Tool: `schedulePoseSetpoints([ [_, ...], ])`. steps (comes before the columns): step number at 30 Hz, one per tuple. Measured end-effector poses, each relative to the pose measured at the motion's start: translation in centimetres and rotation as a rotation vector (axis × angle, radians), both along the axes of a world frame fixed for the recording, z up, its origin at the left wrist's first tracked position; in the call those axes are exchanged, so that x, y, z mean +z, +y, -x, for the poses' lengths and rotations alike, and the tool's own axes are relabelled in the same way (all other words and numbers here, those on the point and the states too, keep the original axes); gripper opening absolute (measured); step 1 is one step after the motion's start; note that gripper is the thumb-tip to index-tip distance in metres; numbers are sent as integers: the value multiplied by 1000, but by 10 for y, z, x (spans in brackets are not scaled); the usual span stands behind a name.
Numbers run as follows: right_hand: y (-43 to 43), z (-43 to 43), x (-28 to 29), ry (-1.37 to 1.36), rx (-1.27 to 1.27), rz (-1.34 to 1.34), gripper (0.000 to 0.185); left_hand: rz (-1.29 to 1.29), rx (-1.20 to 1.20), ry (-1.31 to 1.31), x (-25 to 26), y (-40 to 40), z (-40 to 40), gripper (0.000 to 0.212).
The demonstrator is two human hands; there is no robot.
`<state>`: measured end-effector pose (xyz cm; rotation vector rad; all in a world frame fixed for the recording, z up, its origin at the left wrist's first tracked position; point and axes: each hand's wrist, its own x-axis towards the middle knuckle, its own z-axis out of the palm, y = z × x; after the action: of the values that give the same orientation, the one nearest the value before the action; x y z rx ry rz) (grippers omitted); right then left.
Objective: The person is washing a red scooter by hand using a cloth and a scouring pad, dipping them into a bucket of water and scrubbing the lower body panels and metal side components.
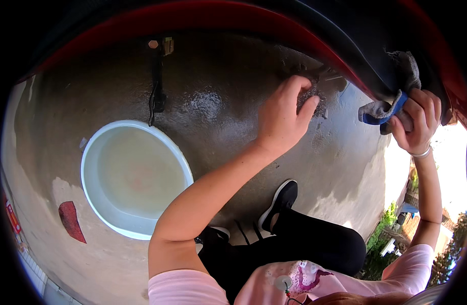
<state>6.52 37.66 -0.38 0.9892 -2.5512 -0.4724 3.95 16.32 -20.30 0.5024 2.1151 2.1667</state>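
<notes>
In my right hand (420, 118) is a bunched grey cloth with a blue edge (384, 114), its loose ends hanging out on both sides. The hand is raised beside dark trim (355, 42) below a curved red painted panel (203, 13), apparently vehicle bodywork. Whether the cloth presses on the trim is hard to tell. My left hand (285, 112) hangs over the wet concrete floor with its fingers half bent, thumb apart, and nothing visible in it. Left of my forearm stands a round pale blue tub (90, 179) of cloudy water (142, 171).
A red scrap (72, 222) lies on the concrete floor (115, 274) left of the tub. Beyond the tub, a dark strip (157, 82) leads to a small yellowish block (168, 46). My black shoe (279, 202) is planted below my left hand. Sunlit ground and plants (386, 221) show at right.
</notes>
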Motion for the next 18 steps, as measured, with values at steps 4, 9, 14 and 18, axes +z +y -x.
schedulePoseSetpoints([
  [4,0,-21,-27,174,172,-350,36,111,57,-219,-31,-60,-5,28],
  [9,-48,-2,-55,397,142,-322,29,112,152,-263,-40,-103,-2,30],
  [14,-153,73,-74,419,51,-171,8,-74,177,-310,-27,-108,7,30],
  [18,-241,144,-113,454,220,-55,9,-298,243,-312,7,-112,20,29],
])
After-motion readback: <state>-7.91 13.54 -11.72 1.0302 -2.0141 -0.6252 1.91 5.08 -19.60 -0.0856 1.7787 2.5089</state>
